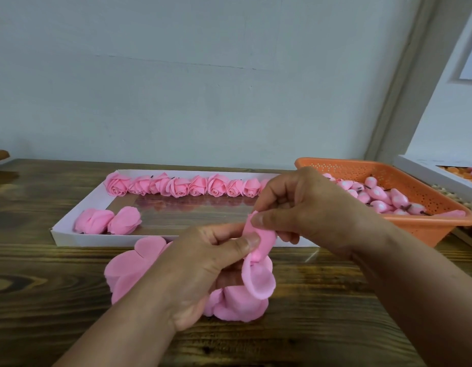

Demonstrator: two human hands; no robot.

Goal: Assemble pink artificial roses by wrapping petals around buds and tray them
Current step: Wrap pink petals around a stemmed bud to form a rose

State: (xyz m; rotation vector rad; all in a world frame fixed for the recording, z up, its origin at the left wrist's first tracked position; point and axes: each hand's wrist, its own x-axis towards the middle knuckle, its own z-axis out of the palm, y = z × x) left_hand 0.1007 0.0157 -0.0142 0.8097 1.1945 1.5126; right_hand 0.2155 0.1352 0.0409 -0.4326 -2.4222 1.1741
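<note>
Above wooden table [322, 300]: both hands' fingers [245, 243] pinching pink petal strip [258, 271] (soft, half-curled).

This looks like a small craft workbench for piecework, set in a plain room rather than a factory floor. The landmark is a dark wooden table [70, 300] pushed against a bare pale wall [203, 88]. On the table lies a shallow white tray [65, 235] holding a row of finished roses [181, 185]. To the tray's right sits an orange perforated basket [415, 181] heaped with buds [380, 194], and loose petals [128, 266] lie just in front of the tray.
</note>
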